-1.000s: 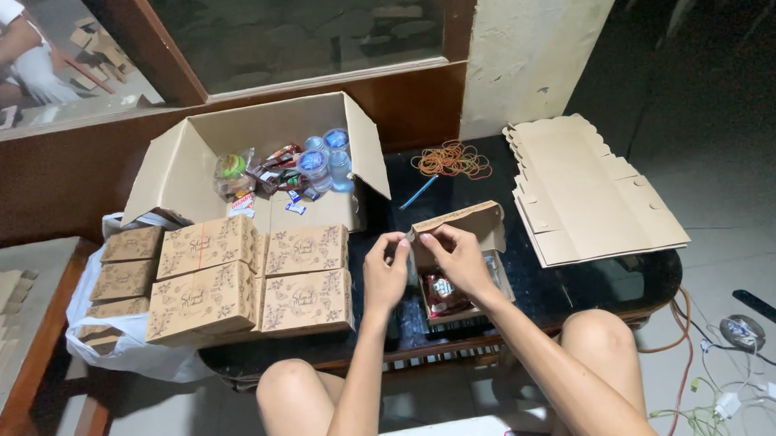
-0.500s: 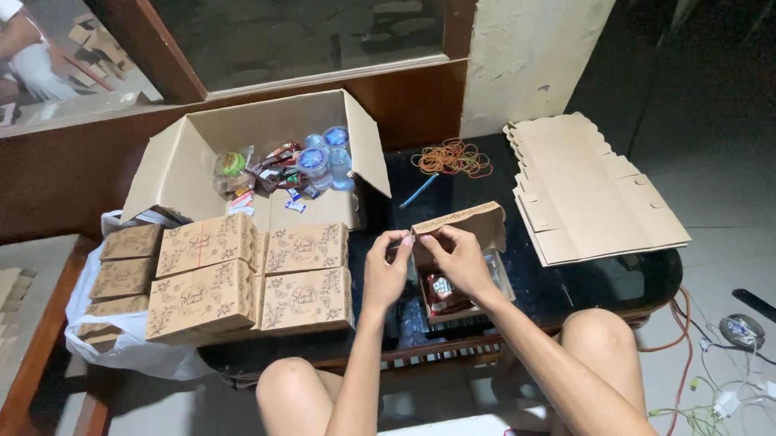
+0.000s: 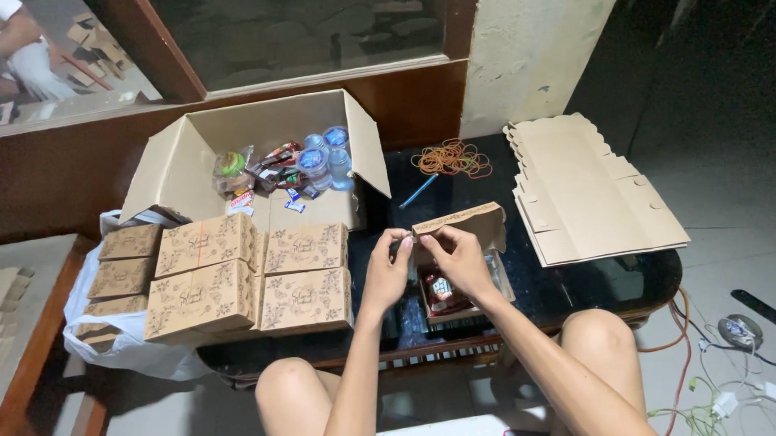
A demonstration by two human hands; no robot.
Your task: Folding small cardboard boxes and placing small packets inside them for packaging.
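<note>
Both hands, left hand (image 3: 386, 274) and right hand (image 3: 458, 257), pinching small box (image 3: 459, 241) lid edge, stacked boxes (image 3: 235, 275) just left.

Small box (image 3: 458, 258) sits at the front of the tabletop (image 3: 631, 278), w/ both hands on it: left hand (image 3: 388, 274) on its left, right hand (image 3: 460, 260) at its lid. Left of them is a stack of boxes (image 3: 235, 275). Behind the stack is a big open box (image 3: 257, 162) w/ bottles (image 3: 321, 160) & snacks (image 3: 249, 167) in it. Rubber bands (image 3: 452, 158) lie behind the small box. Flat boxes (image 3: 589, 189) are piled on the right. A bag (image 3: 122, 352) hangs at the left edge.
</note>
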